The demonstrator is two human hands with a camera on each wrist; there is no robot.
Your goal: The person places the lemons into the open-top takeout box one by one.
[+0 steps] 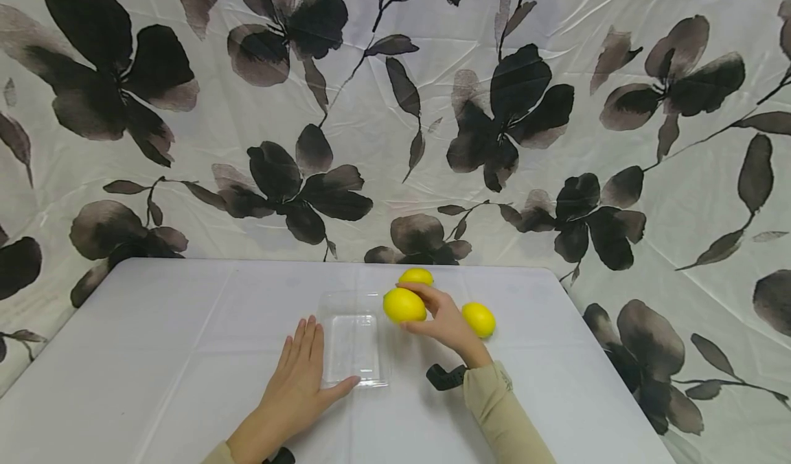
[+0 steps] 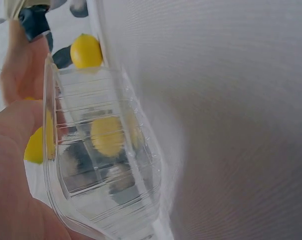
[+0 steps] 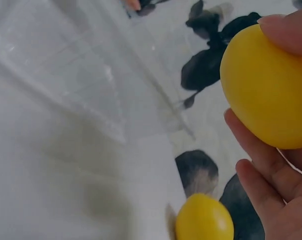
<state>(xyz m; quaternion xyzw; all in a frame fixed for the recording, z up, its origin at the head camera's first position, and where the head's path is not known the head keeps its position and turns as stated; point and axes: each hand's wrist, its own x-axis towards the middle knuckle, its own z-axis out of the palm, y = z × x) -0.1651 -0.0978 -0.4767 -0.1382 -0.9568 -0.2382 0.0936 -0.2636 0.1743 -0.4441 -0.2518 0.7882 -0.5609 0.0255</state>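
With the clear box (image 1: 352, 337) as the middle of a clock, the left hand (image 1: 303, 375) is nearest, at 8 o'clock. It is flat, with straight fingers along the box's left side and its thumb by the near edge. At 4 o'clock, a black wrist thing (image 1: 445, 377) sits by a tan sleeve (image 1: 507, 412). The box lies on the white table (image 1: 179, 375). The right hand (image 1: 446, 321), well apart from the left, pinches the first lemon (image 1: 404, 307) between thumb and fingers. That lemon is held up at 2 o'clock, near the box's far corner. The second lemon (image 1: 478, 320) sits at 3 o'clock, past the right hand. The third lemon (image 1: 416, 275) is farther, between 1 and 2 o'clock. Farthest, at 12 o'clock, hangs a flowery cloth (image 1: 346, 121).
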